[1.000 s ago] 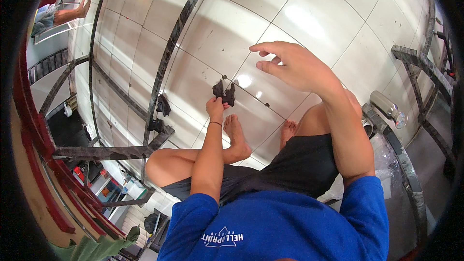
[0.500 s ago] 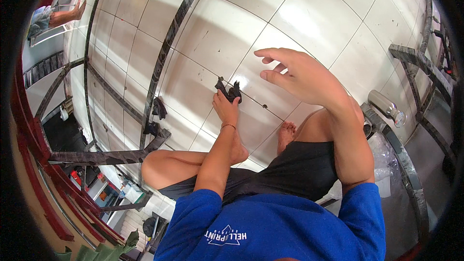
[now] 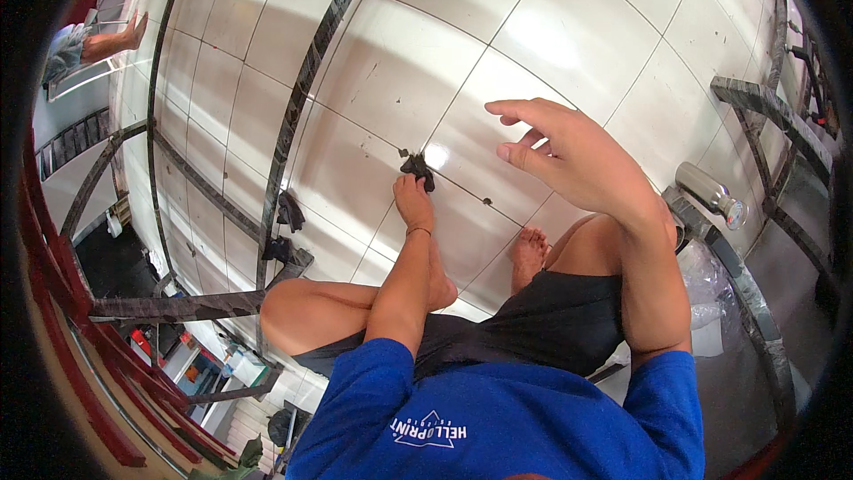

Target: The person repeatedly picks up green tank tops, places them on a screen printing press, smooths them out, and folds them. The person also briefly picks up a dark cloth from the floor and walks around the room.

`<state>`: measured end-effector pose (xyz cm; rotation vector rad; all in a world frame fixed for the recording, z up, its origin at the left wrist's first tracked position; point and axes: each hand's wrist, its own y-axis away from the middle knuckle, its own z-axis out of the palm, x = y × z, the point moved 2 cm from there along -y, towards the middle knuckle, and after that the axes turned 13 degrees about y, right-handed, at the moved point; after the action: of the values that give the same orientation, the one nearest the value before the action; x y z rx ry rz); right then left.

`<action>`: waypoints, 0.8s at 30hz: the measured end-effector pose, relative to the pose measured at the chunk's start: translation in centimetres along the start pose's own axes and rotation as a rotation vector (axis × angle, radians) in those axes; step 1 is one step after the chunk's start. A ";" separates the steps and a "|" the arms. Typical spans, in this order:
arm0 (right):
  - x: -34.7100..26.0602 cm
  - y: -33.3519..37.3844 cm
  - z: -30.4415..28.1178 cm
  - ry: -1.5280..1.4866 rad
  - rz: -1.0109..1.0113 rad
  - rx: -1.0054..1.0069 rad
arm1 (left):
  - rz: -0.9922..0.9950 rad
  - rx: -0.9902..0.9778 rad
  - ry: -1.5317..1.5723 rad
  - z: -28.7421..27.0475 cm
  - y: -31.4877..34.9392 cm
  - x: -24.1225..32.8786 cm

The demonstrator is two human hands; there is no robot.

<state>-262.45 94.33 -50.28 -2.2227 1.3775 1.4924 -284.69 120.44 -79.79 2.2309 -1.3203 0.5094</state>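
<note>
My left hand reaches down to the floor with its fingers closed on a crumpled black scrap, which looks like cloth. The fingertips cover the scrap's near end. Off to the right, my right hand is raised above the tiles with nothing in it, its thumb apart from its loosely curved fingers.
White floor tiles spread ahead of me. Left of my hands runs a scuffed black metal frame, with a dark crumpled piece beside it. A steel bottle lies at right, near clear plastic wrapping. Another person's bare leg shows far left.
The black scrap is bunched smaller, with its two spread ends drawn together under my left fingers. My right hand has shifted slightly right and nearer to me.
</note>
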 end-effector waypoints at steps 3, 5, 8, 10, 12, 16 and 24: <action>0.2 0.1 0.1 0.022 0.023 0.010 | 0.045 -0.021 0.002 -0.4 -0.6 0.4; 0.5 0.4 0.2 0.026 0.016 0.024 | 0.068 -0.042 0.001 -0.8 -0.9 0.7; 0.7 0.3 0.1 0.037 0.024 0.029 | 0.148 -0.111 -0.110 -1.9 -1.8 0.8; 0.7 0.1 0.0 0.052 0.008 0.028 | 0.125 0.032 -0.165 -3.6 -3.7 -0.6; 1.0 -0.1 -0.1 0.073 -0.025 0.030 | 0.061 0.199 -0.100 -5.7 -6.2 -1.5; 0.4 0.0 -0.2 0.056 -0.044 0.022 | -0.274 0.377 0.486 -8.3 -9.4 -2.5; 0.7 0.0 -0.2 0.031 -0.027 0.004 | -0.132 0.116 -0.016 -4.4 -4.1 -1.3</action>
<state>-262.25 93.85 -50.75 -2.2619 1.3526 1.4511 -281.98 125.63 -77.90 2.4019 -1.1680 0.5325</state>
